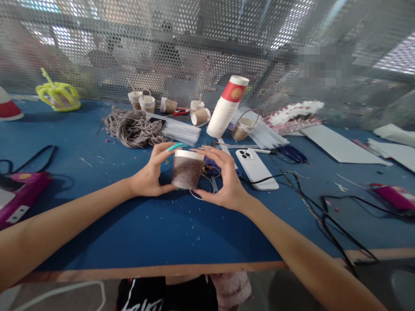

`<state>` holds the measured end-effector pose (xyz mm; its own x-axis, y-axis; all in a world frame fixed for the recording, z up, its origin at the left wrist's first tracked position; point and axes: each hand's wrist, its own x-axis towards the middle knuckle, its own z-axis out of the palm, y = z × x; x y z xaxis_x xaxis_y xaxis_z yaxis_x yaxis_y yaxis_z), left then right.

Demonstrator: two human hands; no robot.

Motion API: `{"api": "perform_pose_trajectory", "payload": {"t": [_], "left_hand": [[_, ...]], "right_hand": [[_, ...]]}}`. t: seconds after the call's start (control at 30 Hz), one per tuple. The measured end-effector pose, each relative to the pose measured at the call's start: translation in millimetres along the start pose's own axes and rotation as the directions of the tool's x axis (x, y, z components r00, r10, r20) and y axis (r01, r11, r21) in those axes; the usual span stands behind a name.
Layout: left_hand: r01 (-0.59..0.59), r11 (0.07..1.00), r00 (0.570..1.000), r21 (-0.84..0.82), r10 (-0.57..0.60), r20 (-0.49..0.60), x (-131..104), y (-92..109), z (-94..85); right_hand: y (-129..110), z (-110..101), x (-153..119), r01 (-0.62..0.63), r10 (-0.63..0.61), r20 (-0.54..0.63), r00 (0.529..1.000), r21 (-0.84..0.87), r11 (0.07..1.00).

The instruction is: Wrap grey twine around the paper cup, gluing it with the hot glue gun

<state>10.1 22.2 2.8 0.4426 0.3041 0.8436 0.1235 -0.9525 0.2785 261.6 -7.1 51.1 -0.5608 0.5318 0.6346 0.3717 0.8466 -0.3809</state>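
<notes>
Between my two hands is a paper cup (187, 170) wrapped in brown-grey cord, with a bare white band at its top. My left hand (151, 173) grips its left side, thumb low and fingers near the rim. From the right, my right hand (223, 179) holds it the same way, fingertips at the white band. A turquoise stick-like thing (177, 147) shows by my left fingertips; whether it is held or worn I cannot tell. Behind the cup, partly hidden by my right fingers, are a small blue object (212, 166) and a thin white cord.
Grey yarn (132, 127) lies behind my left hand. A tilted stack of paper cups (223, 110) and several small cord-wrapped cups stand near the mesh screen. A white phone (257, 169) and black cables (311, 207) lie right; magenta devices (24, 194) sit at both sides.
</notes>
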Motion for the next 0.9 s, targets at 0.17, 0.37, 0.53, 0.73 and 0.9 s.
{"api": "perform_pose_trajectory", "payload": {"t": [0.17, 0.37, 0.53, 0.73, 0.9], "left_hand": [[-0.017, 0.994, 0.998, 0.111, 0.010, 0.067, 6.3, 4.5, -2.4], [-0.049, 0.991, 0.998, 0.127, 0.044, 0.040, 3.5, 7.8, -2.3], [0.068, 0.997, 0.997, 0.027, -0.067, -0.027, -1.8, 3.3, -3.0], [0.013, 0.996, 0.999, -0.092, -0.016, -0.029, -3.3, -0.2, 0.0], [-0.007, 0.992, 1.000, -0.129, 0.004, -0.023, -2.9, -0.3, 2.0]], "right_hand": [[-0.3, 4.5, -0.7, 0.022, -0.023, 0.017, 1.000, 0.015, 1.000], [-1.4, 7.4, -3.5, 0.073, -0.072, 0.053, 0.996, -0.015, 0.997], [-3.7, 1.0, -0.3, 0.137, -0.133, 0.066, 0.989, -0.065, 0.988], [-1.8, -3.7, 2.0, 0.209, -0.197, 0.082, 0.977, -0.171, 0.963], [-1.8, -3.0, 1.8, 0.235, -0.229, 0.055, 0.972, -0.205, 0.950]]}}
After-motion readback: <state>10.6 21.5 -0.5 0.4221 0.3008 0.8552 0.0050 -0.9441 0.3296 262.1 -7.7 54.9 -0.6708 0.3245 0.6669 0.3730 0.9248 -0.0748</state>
